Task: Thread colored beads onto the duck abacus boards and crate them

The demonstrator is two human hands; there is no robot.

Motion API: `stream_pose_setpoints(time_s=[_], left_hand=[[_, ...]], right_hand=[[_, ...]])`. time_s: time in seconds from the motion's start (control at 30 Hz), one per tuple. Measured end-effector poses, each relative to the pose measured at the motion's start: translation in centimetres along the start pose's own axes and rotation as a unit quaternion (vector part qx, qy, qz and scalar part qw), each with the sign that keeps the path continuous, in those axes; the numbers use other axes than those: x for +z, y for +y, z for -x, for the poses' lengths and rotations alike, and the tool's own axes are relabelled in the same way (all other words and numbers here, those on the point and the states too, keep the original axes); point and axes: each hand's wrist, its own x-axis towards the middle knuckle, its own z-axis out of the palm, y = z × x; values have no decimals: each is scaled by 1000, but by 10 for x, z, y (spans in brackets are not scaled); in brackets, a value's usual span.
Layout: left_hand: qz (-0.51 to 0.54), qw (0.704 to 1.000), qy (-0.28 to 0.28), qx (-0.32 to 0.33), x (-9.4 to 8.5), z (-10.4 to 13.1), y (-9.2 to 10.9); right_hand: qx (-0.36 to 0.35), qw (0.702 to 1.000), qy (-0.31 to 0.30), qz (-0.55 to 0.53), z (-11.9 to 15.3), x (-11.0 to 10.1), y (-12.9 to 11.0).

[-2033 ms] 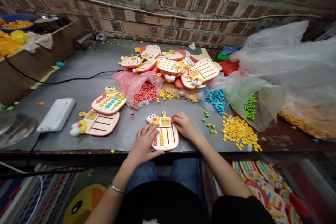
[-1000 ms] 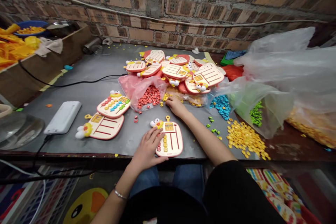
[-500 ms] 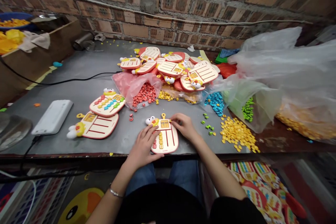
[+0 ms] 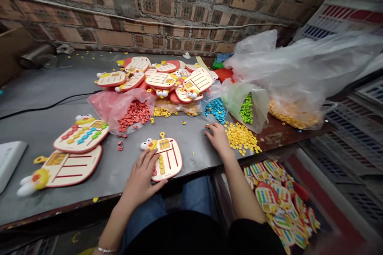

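A cream board (image 4: 172,159) with a yellow big-eyed head lies at the table's front edge. Red and yellow pieces fill its two left slots; its two right slots are bare. My left hand (image 4: 142,177) grips the board's left side, fingers over the top and thumb along the bottom edge. To the right, my right hand (image 4: 219,140) is low over the table, its fingers curled together; whatever they hold is hidden. Beside it spread loose yellow pieces (image 4: 243,137). Behind are blue pieces (image 4: 215,109) and green pieces (image 4: 246,108) in bags.
A heap of bare boards (image 4: 161,79) stands behind a bag of red pieces (image 4: 134,115). At left, a filled board (image 4: 80,135) overlaps a bare one (image 4: 72,167). A white box (image 4: 10,159) and a black cable are further left. Finished boards (image 4: 278,203) lie below right.
My right hand has left the board's upper right corner and moved right, over where loose green pieces lay. My left hand stays on the board. The view has turned to the right.
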Motion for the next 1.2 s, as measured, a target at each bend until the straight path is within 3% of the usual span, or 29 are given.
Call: stream_pose_setpoints(time_s=[0.1,0.27,0.43,0.57,0.7,0.9,1.03,1.2], left_hand=[[-3,1000,6,7,5,-7,6],[0,999,32,6,15,-18,13],[-1,999,49,-14,21,-19,23],[-3,999,45,-20,23,-17,29],[1,999,42,-20,24,-17,29],[7,999,38,-21,23,-17,28],[8,999,40,-22,22,-16,29],[-1,999,34,-15,19,-16,30]], right_hand=[[20,1000,6,23,-2,-6,27],[59,993,56,85,-40,-9,56],[37,984,-1,174,-70,-6,61],[46,989,11,142,-70,-5,57],[29,998,47,3,-54,-4,35],[-57,978,1,-202,-18,10,-42],[-127,967,-57,-213,-5,27,-77],[-205,963,-100,-143,-4,45,-81]])
